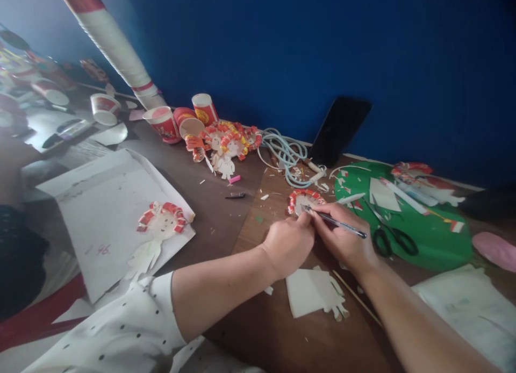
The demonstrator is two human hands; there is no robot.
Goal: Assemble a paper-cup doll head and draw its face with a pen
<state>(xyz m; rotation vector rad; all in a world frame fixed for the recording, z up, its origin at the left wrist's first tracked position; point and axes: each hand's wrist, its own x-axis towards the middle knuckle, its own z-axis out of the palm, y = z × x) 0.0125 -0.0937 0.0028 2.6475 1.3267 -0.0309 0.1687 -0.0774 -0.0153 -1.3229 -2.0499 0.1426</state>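
In my right hand (350, 239) is a slim ballpoint pen (342, 224), its tip pointing down onto a small paper doll (300, 202). Red and white paper curls ring the doll's head. My left hand (288, 244) is closed, its fingers pinched at the doll's lower edge, and the hands cover the rest of it. A white paper cutout (312, 292) with finger-like ends lies just below my hands. A dark pen cap (235, 195) rests to the left of the doll.
Black-handled scissors (389, 236) lie on a green sheet (439, 244) at right. A phone (341, 128) leans against the blue wall. Coiled cable (286, 150), paper cups (162, 123) and finished dolls (226, 142) stand behind. Another doll (163, 222) lies on white paper at left, near a person.
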